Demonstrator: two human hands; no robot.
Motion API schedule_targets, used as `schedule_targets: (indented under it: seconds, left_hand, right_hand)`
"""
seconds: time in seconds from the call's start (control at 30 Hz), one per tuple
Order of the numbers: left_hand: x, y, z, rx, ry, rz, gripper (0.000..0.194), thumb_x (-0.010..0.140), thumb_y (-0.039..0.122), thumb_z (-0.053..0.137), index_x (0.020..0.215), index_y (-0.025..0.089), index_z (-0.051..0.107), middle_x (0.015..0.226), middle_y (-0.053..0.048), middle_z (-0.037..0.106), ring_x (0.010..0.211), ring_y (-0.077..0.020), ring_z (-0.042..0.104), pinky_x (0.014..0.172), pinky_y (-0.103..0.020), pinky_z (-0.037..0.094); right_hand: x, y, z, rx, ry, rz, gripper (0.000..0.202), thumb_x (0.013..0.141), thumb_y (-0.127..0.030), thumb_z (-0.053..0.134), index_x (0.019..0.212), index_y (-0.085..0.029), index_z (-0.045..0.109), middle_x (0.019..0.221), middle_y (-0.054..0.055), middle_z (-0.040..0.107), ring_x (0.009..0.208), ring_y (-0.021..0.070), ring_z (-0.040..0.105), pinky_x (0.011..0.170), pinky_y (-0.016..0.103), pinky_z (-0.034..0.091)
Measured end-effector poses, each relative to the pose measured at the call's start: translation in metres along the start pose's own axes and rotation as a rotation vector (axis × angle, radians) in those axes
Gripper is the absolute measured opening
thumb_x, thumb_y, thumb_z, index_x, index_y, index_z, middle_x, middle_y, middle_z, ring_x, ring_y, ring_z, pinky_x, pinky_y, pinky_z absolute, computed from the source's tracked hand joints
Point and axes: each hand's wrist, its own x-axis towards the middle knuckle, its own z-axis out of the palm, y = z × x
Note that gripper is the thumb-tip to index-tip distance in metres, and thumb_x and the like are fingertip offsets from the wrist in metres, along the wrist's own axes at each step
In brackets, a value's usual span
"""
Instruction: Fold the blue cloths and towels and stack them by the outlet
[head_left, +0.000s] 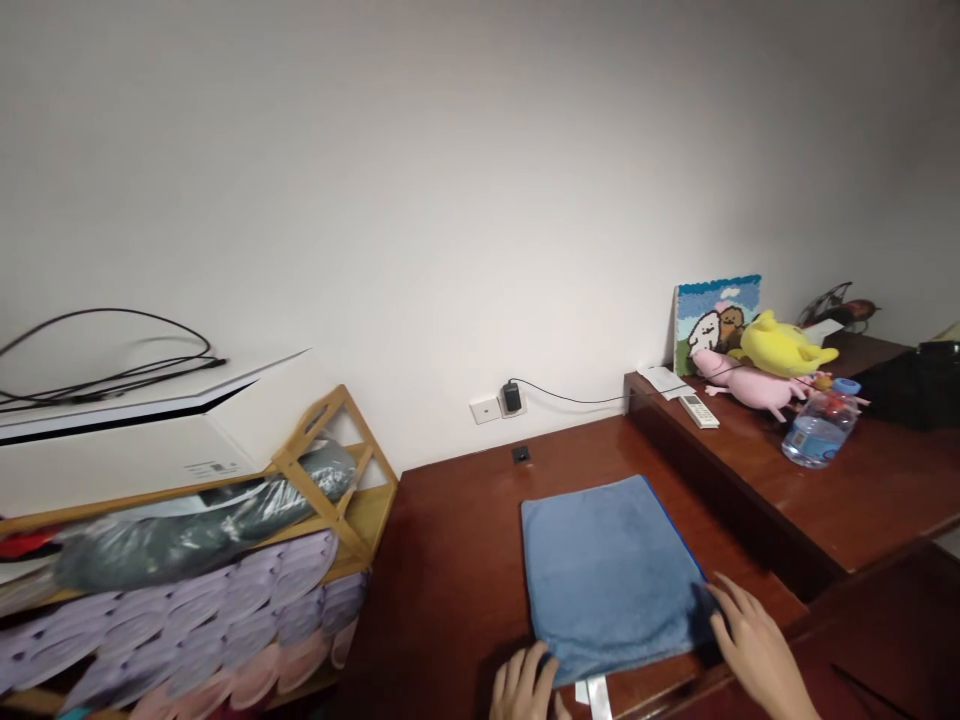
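A blue cloth (611,575) lies spread flat on the dark red-brown desk (442,540), with a white tag (598,697) sticking out at its front edge. At the cloth's front left corner is my left hand (525,685), its fingers curved down over the edge. My right hand (754,640) rests at the front right corner with fingers extended and slightly apart. Neither hand has lifted cloth in it.
On the higher surface (817,520) at right are a water bottle (817,435), pink toy (750,387), yellow toy (784,347), remote (699,410) and picture (716,320). A wooden rack (367,510) with purple items (247,590) stands left. A black plug (511,397) sits in the wall.
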Motion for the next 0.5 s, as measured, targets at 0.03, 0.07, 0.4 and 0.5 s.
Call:
schedule_targets:
  seconds: [0.03, 0.07, 0.4, 0.5]
  left_hand:
    - [0.01, 0.007, -0.011, -0.01, -0.031, -0.022, 0.039, 0.087, 0.021, 0.058, 0.119, 0.035, 0.075, 0.128, -0.006, 0.076, 0.115, -0.0328, 0.069, 0.098, -0.051, 0.057]
    - [0.024, 0.016, -0.02, -0.028, -0.072, -0.04, 0.041, 0.092, 0.021, 0.053, 0.124, 0.035, 0.074, 0.135, -0.006, 0.073, 0.123, -0.0322, 0.066, 0.104, -0.052, 0.055]
    - [0.038, 0.031, -0.012, -0.055, -0.365, -0.105, 0.058, 0.11, 0.045, 0.038, 0.165, 0.028, 0.036, 0.172, -0.006, 0.034, 0.158, -0.0282, 0.035, 0.125, -0.053, 0.041]
    - [0.012, 0.024, -0.011, -0.021, -0.372, -0.142, 0.059, 0.111, 0.041, 0.035, 0.168, 0.028, 0.03, 0.172, -0.006, 0.032, 0.158, -0.0267, 0.034, 0.126, -0.053, 0.04]
  right_hand:
    - [0.005, -0.013, -0.001, 0.024, 0.007, 0.006, 0.053, 0.099, -0.047, 0.038, 0.134, -0.028, 0.073, 0.149, 0.01, 0.064, 0.138, 0.0336, 0.058, 0.117, 0.052, 0.047]
    - [0.011, -0.025, 0.0, 0.047, -0.003, 0.004, 0.055, 0.1, -0.048, 0.037, 0.14, -0.029, 0.069, 0.154, 0.009, 0.06, 0.144, 0.0333, 0.053, 0.121, 0.052, 0.043]
    - [0.021, -0.033, 0.034, -0.032, -0.189, -0.001, 0.061, 0.101, -0.052, 0.033, 0.158, -0.037, 0.05, 0.167, 0.003, 0.044, 0.157, 0.0298, 0.035, 0.128, 0.056, 0.026]
    - [0.021, -0.028, 0.033, -0.026, -0.214, -0.004, 0.064, 0.102, -0.052, 0.029, 0.159, -0.031, 0.048, 0.168, 0.005, 0.042, 0.158, 0.0286, 0.033, 0.129, 0.054, 0.025]
